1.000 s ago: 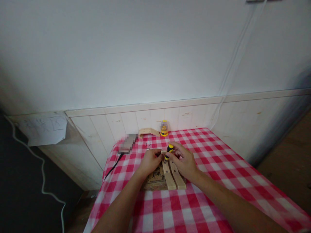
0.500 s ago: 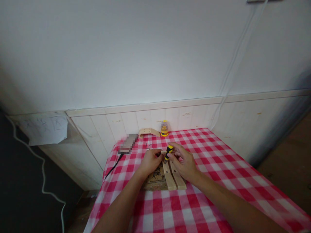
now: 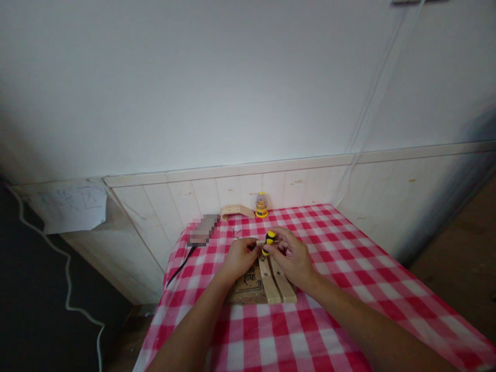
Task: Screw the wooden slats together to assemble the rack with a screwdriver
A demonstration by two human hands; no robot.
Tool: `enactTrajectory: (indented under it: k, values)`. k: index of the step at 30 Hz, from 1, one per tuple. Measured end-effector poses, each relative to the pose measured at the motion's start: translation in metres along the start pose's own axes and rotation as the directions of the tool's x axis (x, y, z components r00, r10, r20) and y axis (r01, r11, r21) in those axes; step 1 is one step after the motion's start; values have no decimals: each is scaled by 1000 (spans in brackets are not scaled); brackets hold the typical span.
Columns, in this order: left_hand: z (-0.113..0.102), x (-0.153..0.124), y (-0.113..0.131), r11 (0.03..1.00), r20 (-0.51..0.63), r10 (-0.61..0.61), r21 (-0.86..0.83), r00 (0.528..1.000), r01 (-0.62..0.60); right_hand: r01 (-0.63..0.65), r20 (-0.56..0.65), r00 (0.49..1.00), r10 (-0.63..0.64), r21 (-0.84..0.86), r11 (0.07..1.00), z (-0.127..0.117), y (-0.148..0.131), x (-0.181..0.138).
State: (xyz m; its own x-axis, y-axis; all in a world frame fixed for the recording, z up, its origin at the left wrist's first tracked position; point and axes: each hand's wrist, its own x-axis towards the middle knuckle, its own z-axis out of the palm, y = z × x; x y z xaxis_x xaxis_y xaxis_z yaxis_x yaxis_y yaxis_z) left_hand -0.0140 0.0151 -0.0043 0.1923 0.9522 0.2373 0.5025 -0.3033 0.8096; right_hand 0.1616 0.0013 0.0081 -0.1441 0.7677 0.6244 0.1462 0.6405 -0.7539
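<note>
My right hand [image 3: 291, 257] grips a short black-and-yellow screwdriver [image 3: 268, 242], held nearly upright with its tip down on the far end of two light wooden slats [image 3: 276, 283]. The slats lie side by side on the red-and-white checked tablecloth [image 3: 333, 289]. My left hand [image 3: 239, 257] is closed on the far left end of the wooden piece, right beside the screwdriver tip. A brown printed board [image 3: 248, 287] lies under the slats on their left side.
A curved wooden piece [image 3: 236, 210] and a small yellow jar-like holder [image 3: 262, 205] stand at the table's far edge by the panelled wall. A blurred grey block [image 3: 203, 229] with a black cable [image 3: 180, 266] sits at the far left corner. White cables hang along the wall.
The screwdriver handle has dipped slightly and my right fingers have shifted round it. Both hands stay at the same spot on the slats.
</note>
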Motion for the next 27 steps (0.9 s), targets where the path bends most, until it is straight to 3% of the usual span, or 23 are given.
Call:
enactTrajectory:
  k: [27]
  values:
    - [0, -2, 3, 1000, -8, -7, -8, 1000, 7, 17, 2, 1000, -17, -47, 999, 1, 3, 1]
